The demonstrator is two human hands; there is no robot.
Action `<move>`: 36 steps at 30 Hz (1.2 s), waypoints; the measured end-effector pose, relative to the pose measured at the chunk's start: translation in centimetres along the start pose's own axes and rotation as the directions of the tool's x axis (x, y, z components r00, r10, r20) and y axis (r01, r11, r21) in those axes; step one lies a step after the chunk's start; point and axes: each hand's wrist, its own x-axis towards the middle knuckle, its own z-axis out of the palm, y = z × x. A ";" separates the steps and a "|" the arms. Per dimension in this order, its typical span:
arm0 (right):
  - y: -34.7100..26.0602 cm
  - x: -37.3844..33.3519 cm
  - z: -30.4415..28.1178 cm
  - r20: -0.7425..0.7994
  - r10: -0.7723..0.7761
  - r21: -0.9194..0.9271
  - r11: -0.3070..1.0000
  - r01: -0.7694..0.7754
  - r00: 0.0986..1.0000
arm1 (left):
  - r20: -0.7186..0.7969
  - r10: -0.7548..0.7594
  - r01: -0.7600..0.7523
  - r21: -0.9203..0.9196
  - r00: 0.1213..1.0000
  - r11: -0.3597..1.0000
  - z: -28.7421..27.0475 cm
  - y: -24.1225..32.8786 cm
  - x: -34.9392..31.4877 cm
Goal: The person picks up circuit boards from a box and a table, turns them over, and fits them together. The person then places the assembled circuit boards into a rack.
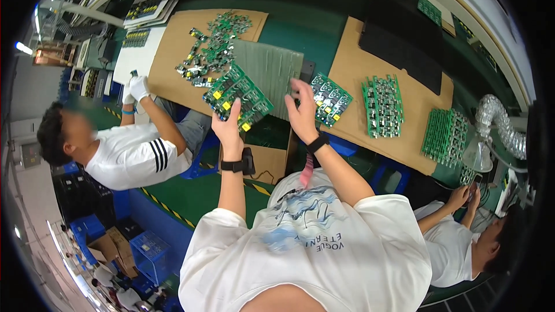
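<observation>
My left hand (229, 130) grips the near edge of a green circuit board panel (252, 88) with black and yellow components, its thumb lying over the top face. The panel is held tilted above the bench. To its right, my right hand (303, 111) is raised with thumb and fingers apart, holding nothing. Just beyond that hand a second panel of the same kind (332, 98) lies on the cardboard; whether the fingers touch it I cannot tell. A grey-green ribbed plate (272, 66) lies on the bench behind both hands.
Many small separated boards (222, 40) are heaped on the left cardboard (167, 60). More panels (383, 107) and a dense stack (444, 136) stand at the right, near a silver duct (491, 112). A gloved co-worker (139, 156) sits left; another person (457, 242) holds a phone at right.
</observation>
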 end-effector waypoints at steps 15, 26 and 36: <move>-5.1 -5.7 1.6 0.409 0.387 0.764 0.350 -0.542 0.826 | -0.146 0.168 -0.174 -0.032 0.975 0.984 -2.2 2.4 -7.4; -9.0 -2.6 -7.1 0.116 0.121 0.343 0.927 -0.154 0.986 | 0.516 -0.111 0.378 -0.447 0.850 0.811 -1.7 4.3 -8.9; -9.9 -4.3 -6.1 0.056 -0.030 0.014 0.999 0.029 0.998 | 0.520 0.064 -0.155 0.134 0.852 0.979 -1.3 4.9 -10.2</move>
